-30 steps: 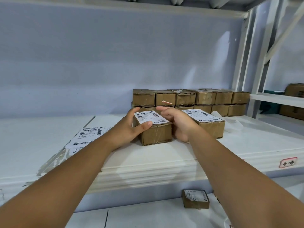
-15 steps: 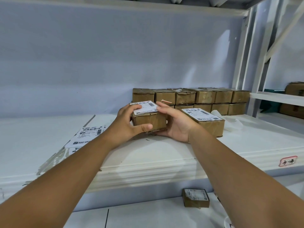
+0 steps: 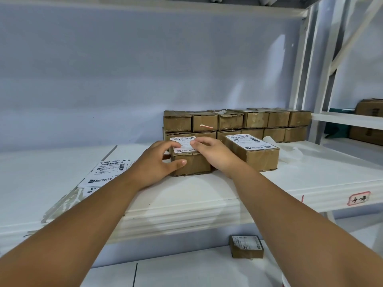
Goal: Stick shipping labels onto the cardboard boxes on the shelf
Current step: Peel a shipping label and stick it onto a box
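Observation:
A small cardboard box [image 3: 193, 164] sits on the white shelf [image 3: 186, 206], with a white shipping label [image 3: 183, 146] on its top. My left hand [image 3: 157, 164] grips its left end, thumb on the front face and fingers curled over the top. My right hand [image 3: 215, 155] curls over the right end, fingertips on the label. Just to the right stands a second labelled box [image 3: 256, 156]. Behind them, several unlabelled boxes [image 3: 238, 123] are stacked two high against the wall.
A loose pile of shipping labels [image 3: 105, 171] lies on the shelf to the left. One small labelled box [image 3: 246, 246] sits on the lower surface under the shelf edge. White shelf uprights [image 3: 304, 79] and a side shelf with more boxes [image 3: 366, 121] stand at the right.
The box, lifted off the shelf half a second ago, now rests on it beside the second labelled box. Fingers of both hands have moved onto its top.

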Demonstrator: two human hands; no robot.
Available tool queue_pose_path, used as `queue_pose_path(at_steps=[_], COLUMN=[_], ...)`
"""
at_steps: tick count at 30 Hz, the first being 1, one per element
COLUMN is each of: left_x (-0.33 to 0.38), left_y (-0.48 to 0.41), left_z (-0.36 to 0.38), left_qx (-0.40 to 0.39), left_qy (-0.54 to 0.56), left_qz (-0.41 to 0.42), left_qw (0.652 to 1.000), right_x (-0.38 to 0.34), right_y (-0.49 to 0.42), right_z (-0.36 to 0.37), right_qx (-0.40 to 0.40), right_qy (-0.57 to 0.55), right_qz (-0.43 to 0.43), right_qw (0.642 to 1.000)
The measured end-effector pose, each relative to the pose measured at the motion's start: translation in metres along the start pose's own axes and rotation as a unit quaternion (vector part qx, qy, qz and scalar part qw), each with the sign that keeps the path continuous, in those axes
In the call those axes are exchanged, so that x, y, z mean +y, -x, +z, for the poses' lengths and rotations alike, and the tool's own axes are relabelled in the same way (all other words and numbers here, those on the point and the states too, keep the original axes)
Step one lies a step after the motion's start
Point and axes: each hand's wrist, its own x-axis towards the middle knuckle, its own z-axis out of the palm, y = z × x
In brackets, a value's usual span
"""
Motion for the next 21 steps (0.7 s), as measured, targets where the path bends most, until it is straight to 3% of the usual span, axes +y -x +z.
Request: queue_pose_path(at_steps=[7, 10, 12, 15, 19, 21], left_x=[0.004, 0.006, 0.009, 0.013, 0.019, 0.025], left_y=[0.002, 0.003, 0.004, 0.008, 0.012, 0.013], left_z=[0.002, 0.004, 0.006, 0.011, 0.017, 0.021], left_qx=[0.003, -0.002, -0.004, -0.025, -0.065, -0.071], left_qy=[-0.004, -0.022, -0.029, -0.042, -0.066, -0.076], left_qz=[0.003, 0.003, 0.005, 0.010, 0.024, 0.034], left_qw=[1.000, 1.000, 1.000, 0.999, 0.995, 0.994], right_x=[-0.008, -0.012, -0.014, -0.007, 0.010, 0.021], right_y=[0.017, 0.026, 0.037, 0.047, 0.053, 0.056], right_z=[-0.002, -0.002, -0.007, -0.026, -0.064, -0.075], right_qx=[0.052, 0.153, 0.254, 0.380, 0.274, 0.236], right_qy=[0.082, 0.146, 0.196, 0.306, 0.380, 0.368], right_qz=[-0.043, -0.100, -0.184, -0.269, -0.036, 0.024], right_qw=[0.994, 0.972, 0.929, 0.830, 0.883, 0.899])
